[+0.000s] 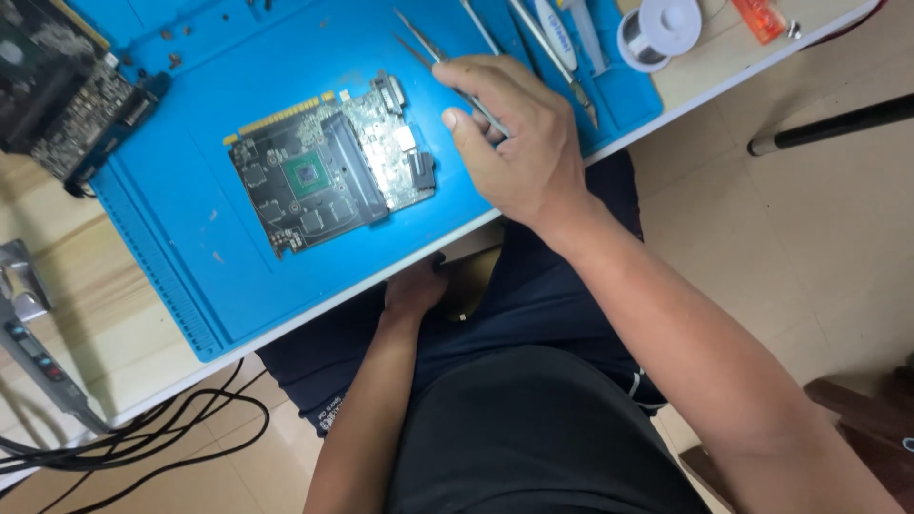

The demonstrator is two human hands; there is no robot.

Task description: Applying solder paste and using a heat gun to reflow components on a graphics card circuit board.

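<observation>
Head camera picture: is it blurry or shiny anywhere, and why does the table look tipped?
Head view: the circuit board on the blue mat is fairly sharp; the right hand holding tweezers looks slightly soft. Soft even light, faint shadows, no strong glare. The table edge runs slanted because the camera is tilted.

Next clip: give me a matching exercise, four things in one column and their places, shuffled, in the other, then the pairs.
Things:
1. tweezers
2. circuit board
3. solder spool
4. left hand

Places:
A. under the table edge, at the lap
B. middle of the blue mat
C. in the right hand
D. on the bare table, beyond the mat

Pairs: 1-C, 2-B, 3-D, 4-A
</observation>
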